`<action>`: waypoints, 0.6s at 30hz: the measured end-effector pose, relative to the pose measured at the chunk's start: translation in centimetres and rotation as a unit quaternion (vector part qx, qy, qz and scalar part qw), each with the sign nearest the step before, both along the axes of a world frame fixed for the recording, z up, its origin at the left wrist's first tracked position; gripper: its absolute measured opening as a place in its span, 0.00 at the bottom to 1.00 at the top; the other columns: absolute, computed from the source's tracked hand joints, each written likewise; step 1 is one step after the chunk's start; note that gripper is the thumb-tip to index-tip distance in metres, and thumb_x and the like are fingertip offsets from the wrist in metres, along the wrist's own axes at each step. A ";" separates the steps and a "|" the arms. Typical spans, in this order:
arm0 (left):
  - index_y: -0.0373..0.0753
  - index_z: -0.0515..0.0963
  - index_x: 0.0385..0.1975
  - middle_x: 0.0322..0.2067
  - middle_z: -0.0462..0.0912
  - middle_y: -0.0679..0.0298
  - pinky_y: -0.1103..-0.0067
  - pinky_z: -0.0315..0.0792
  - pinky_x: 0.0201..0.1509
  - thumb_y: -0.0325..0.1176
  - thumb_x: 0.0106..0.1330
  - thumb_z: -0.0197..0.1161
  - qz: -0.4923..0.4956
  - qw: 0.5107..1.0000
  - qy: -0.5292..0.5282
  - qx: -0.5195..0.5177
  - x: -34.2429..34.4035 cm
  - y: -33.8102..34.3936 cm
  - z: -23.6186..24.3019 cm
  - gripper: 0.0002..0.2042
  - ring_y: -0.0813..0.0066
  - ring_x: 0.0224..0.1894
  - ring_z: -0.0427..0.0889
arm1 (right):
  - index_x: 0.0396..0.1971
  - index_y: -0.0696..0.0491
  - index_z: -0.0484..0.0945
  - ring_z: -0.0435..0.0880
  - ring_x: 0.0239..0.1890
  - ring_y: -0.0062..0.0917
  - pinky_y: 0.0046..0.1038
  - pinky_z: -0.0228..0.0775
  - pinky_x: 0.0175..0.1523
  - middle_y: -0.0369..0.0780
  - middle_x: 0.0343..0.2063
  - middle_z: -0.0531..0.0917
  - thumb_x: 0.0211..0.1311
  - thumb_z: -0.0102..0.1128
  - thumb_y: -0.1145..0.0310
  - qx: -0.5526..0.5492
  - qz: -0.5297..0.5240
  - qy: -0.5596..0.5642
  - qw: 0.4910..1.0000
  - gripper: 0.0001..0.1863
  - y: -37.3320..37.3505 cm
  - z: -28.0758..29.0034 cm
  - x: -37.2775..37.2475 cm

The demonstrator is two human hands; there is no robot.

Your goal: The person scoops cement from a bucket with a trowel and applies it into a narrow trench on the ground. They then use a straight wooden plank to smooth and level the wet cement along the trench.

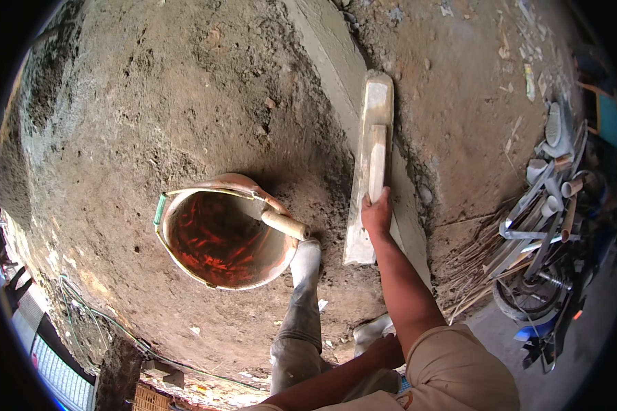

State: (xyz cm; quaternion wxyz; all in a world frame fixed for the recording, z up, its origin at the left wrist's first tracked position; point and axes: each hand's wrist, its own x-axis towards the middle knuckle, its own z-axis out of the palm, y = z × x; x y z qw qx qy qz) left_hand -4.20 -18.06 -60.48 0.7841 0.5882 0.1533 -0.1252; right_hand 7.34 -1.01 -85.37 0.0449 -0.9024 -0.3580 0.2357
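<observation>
To the right of the bucket (236, 181), I observe the float (363, 171) overlapping the mortar strip (332, 61), the right hand (377, 212) gripping its handle (378, 151); I cannot tell the state of the left hand (389, 350). Caution: uneven wrist pressure could tilt the float and gouge the mortar strip, if soft.

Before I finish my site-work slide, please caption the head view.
The right hand grips a plasterer's float by its handle over a grey mortar strip; a bucket stands at left.

I saw a tan, whitish-patched float (378, 99), a bucket (230, 179) streaked orange-red inside, its grip (160, 209) green.
</observation>
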 end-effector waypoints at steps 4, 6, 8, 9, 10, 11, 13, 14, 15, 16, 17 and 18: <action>0.44 0.70 0.56 0.56 0.72 0.51 0.57 0.75 0.49 0.44 0.66 0.53 -0.042 0.999 0.004 -0.010 0.0 1.2 0.3 0.21 0.49 0.52 0.74 | 0.60 0.64 0.60 0.81 0.41 0.57 0.48 0.74 0.43 0.62 0.37 0.80 0.59 0.60 0.60 0.020 -0.007 0.035 0.999 0.34 -3.7 -0.1 0.3; 0.44 0.69 0.57 0.56 0.71 0.51 0.57 0.75 0.49 0.44 0.66 0.53 -0.051 0.998 0.017 -0.036 -0.2 2.1 0.6 0.21 0.48 0.53 0.73 | 0.60 0.65 0.59 0.81 0.41 0.57 0.47 0.74 0.44 0.62 0.38 0.80 0.60 0.60 0.60 0.055 0.004 0.031 0.998 0.35 -1.1 -0.8 -0.4; 0.44 0.68 0.59 0.56 0.71 0.51 0.56 0.74 0.49 0.44 0.66 0.53 -0.026 0.997 0.037 -0.064 -0.4 2.7 0.4 0.22 0.48 0.54 0.73 | 0.60 0.65 0.58 0.80 0.42 0.57 0.47 0.74 0.45 0.62 0.40 0.79 0.60 0.60 0.60 0.070 0.001 0.032 0.997 0.35 4.9 -1.3 -1.9; 0.44 0.67 0.59 0.56 0.71 0.51 0.56 0.74 0.50 0.43 0.66 0.53 -0.040 0.996 0.032 -0.075 -0.5 3.3 0.3 0.23 0.47 0.54 0.72 | 0.60 0.65 0.58 0.80 0.42 0.57 0.47 0.74 0.46 0.63 0.40 0.79 0.60 0.60 0.60 0.059 -0.010 0.044 0.997 0.35 8.7 -1.1 -3.1; 0.44 0.67 0.60 0.57 0.70 0.51 0.55 0.75 0.50 0.43 0.66 0.54 -0.059 0.995 0.015 -0.083 -0.4 4.2 0.2 0.23 0.47 0.55 0.72 | 0.60 0.65 0.58 0.80 0.42 0.57 0.47 0.75 0.46 0.63 0.39 0.80 0.60 0.59 0.60 0.090 0.024 0.008 0.996 0.35 12.0 -1.9 -2.5; 0.44 0.66 0.61 0.57 0.70 0.50 0.55 0.75 0.50 0.43 0.66 0.54 -0.059 0.994 0.020 -0.086 -0.8 4.6 0.1 0.24 0.47 0.55 0.72 | 0.60 0.64 0.56 0.80 0.43 0.56 0.47 0.75 0.47 0.63 0.40 0.79 0.60 0.59 0.61 0.071 0.022 0.064 0.995 0.35 16.3 -1.0 -4.2; 0.43 0.65 0.61 0.58 0.68 0.50 0.54 0.75 0.51 0.42 0.65 0.54 -0.056 0.996 0.015 -0.072 -1.0 5.2 0.2 0.25 0.46 0.55 0.72 | 0.59 0.63 0.55 0.81 0.46 0.52 0.44 0.76 0.50 0.61 0.43 0.79 0.61 0.58 0.61 0.021 0.059 0.066 0.996 0.33 25.2 -0.1 -5.1; 0.43 0.64 0.62 0.58 0.67 0.50 0.54 0.75 0.51 0.42 0.65 0.55 -0.050 0.997 0.014 -0.060 -0.9 5.3 0.3 0.25 0.46 0.56 0.72 | 0.59 0.63 0.56 0.82 0.46 0.51 0.42 0.76 0.51 0.60 0.44 0.79 0.63 0.57 0.61 0.037 0.070 0.079 0.994 0.32 29.1 0.2 -5.3; 0.42 0.64 0.62 0.59 0.67 0.49 0.54 0.75 0.51 0.42 0.64 0.55 -0.053 0.997 0.014 -0.057 -1.0 5.8 0.6 0.26 0.46 0.55 0.72 | 0.60 0.64 0.55 0.82 0.47 0.49 0.41 0.76 0.53 0.60 0.46 0.79 0.63 0.57 0.61 0.022 0.089 0.071 0.993 0.33 33.0 0.7 -5.3; 0.42 0.64 0.62 0.59 0.66 0.49 0.54 0.75 0.51 0.42 0.64 0.55 -0.057 0.997 0.013 -0.051 -1.1 6.7 0.8 0.26 0.46 0.55 0.72 | 0.60 0.63 0.55 0.82 0.48 0.48 0.41 0.76 0.53 0.59 0.46 0.79 0.63 0.57 0.61 0.029 0.085 0.067 0.994 0.33 36.4 1.3 -5.3; 0.42 0.64 0.62 0.59 0.66 0.49 0.53 0.75 0.50 0.42 0.64 0.56 -0.060 0.997 0.016 -0.049 -1.1 7.3 0.9 0.26 0.46 0.55 0.73 | 0.60 0.63 0.56 0.82 0.49 0.48 0.40 0.76 0.54 0.59 0.47 0.79 0.63 0.57 0.62 0.034 0.082 0.066 0.994 0.33 38.1 1.6 -5.5; 0.42 0.64 0.62 0.58 0.66 0.49 0.54 0.75 0.50 0.42 0.64 0.56 -0.066 0.996 0.019 -0.060 -1.2 7.6 0.9 0.26 0.47 0.55 0.73 | 0.60 0.63 0.56 0.81 0.49 0.48 0.40 0.76 0.54 0.59 0.47 0.79 0.62 0.57 0.62 0.026 0.080 0.071 0.994 0.32 37.8 1.6 -5.8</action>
